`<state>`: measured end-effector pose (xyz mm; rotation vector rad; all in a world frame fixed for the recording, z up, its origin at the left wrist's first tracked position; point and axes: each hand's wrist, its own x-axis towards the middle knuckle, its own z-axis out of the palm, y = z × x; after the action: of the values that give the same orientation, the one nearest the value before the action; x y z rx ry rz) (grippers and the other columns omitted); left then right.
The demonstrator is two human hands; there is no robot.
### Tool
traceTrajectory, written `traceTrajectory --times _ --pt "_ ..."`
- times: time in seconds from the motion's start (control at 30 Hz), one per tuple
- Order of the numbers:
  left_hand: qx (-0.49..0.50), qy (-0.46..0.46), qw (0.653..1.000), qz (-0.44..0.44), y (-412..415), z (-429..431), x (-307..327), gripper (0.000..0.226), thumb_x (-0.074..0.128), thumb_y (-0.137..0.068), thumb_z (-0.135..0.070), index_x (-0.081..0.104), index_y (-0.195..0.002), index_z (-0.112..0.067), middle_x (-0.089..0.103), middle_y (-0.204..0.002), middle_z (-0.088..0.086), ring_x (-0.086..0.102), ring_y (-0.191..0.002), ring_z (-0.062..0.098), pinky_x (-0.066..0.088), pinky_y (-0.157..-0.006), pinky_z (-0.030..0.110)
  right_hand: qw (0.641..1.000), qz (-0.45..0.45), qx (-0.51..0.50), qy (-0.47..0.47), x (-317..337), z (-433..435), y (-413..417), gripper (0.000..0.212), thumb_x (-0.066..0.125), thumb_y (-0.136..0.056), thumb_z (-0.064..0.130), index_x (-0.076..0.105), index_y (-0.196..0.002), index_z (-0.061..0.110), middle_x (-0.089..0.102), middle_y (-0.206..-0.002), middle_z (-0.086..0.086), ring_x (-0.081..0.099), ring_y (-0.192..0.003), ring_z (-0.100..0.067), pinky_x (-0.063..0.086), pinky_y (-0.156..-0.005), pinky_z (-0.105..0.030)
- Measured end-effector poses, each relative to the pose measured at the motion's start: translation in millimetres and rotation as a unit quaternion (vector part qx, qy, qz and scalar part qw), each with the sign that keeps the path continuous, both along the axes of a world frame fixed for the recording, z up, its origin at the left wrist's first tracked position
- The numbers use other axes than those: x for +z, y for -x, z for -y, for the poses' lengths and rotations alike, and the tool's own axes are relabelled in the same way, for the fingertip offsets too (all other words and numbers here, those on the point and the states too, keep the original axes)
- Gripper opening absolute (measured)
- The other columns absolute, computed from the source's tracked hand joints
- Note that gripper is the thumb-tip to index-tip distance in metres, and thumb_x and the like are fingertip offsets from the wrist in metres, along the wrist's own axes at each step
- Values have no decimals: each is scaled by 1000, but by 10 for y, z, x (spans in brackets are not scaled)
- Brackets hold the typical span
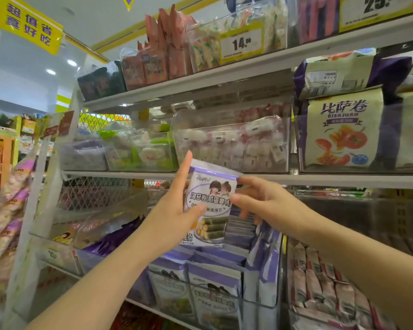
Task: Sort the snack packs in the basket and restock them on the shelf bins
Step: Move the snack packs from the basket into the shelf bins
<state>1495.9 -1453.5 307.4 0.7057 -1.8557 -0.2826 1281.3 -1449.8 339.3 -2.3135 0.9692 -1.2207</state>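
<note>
A white and purple seaweed-roll snack pack (210,198) is held upright in front of the shelves. My left hand (174,206) grips its left edge, thumb across the front and fingers behind. My right hand (260,198) pinches its right edge. Directly below stands a clear shelf bin (270,303) filled with several matching purple packs (212,289). The basket is out of view.
A clear bin of pink stick packs (324,282) sits to the right. The shelf above holds bins of white wrapped snacks (231,144) and green ones (138,151), plus large purple bags (343,132). The top shelf carries more bins and a yellow 14.90 price tag (241,42).
</note>
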Motion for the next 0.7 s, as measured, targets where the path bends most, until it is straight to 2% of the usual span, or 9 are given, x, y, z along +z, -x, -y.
traceTrajectory --times 0.07,0.13,0.23,0.33,0.4,0.47,0.6,0.63,0.7 --pt "7 24 1000 -9 -3 -14 21 96 59 -94 -21 -12 -125 -78 55 -121 -33 64 -98 -2 55 -78 33 997 72 14 -15 69 -27 -68 60 68 -64 59 52 -117 37 74 -94 14 65 -62 -8 46 -54 -18" --pt "11 49 999 -1 9 -12 54 92 58 -94 -21 -7 -131 -74 56 -116 -37 61 -102 -7 51 -82 27 989 119 64 -67 138 -53 -101 59 73 -63 49 59 -116 29 75 -94 2 66 -61 -14 50 -60 -25" --pt "49 91 995 14 15 -6 130 63 57 -95 -19 27 -132 -61 52 -113 -46 51 -108 -19 39 -84 3 978 122 129 -109 160 -85 -154 41 71 -72 29 65 -111 17 74 -98 -10 73 -79 -24 57 -66 -25" --pt "92 113 989 -12 1 92 153 39 57 -95 -23 49 -117 -53 58 -118 -30 56 -109 -4 43 -89 11 985 135 86 -64 107 -60 -216 34 62 -88 11 62 -122 16 73 -104 -8 72 -91 -21 59 -78 -29" --pt "127 99 987 1 -2 188 125 34 59 -93 -25 57 -123 -42 56 -120 -15 59 -105 6 48 -92 27 996 81 3 37 38 -24 -225 36 58 -93 9 60 -127 19 68 -114 3 68 -100 -10 55 -89 -25" --pt "124 52 990 29 9 265 78 39 62 -91 -27 57 -130 -32 57 -119 -8 61 -99 5 49 -90 27 986 -12 -74 149 -29 42 -220 36 57 -94 10 59 -128 22 59 -121 15 57 -108 0 44 -97 -13" --pt "67 -40 997 15 -10 496 -16 35 70 -87 -24 55 -110 -46 61 -88 -38 56 -79 -23 42 -64 2 963 -147 -109 197 -129 280 -217 44 52 -96 6 50 -138 20 44 -130 16 37 -117 6 21 -93 7" --pt "63 -55 996 19 -19 573 -30 36 70 -87 -25 53 -109 -48 58 -84 -43 53 -81 -26 42 -66 1 959 -174 -113 193 -139 360 -211 47 50 -96 5 46 -140 20 41 -136 14 34 -120 5 17 -94 8" --pt "63 -78 995 28 -18 735 -29 40 67 -89 -25 54 -124 -38 57 -104 -39 54 -98 -18 44 -83 7 950 -223 -122 179 -120 526 -191 53 49 -96 5 38 -145 22 33 -146 10 30 -131 0 9 -97 7"
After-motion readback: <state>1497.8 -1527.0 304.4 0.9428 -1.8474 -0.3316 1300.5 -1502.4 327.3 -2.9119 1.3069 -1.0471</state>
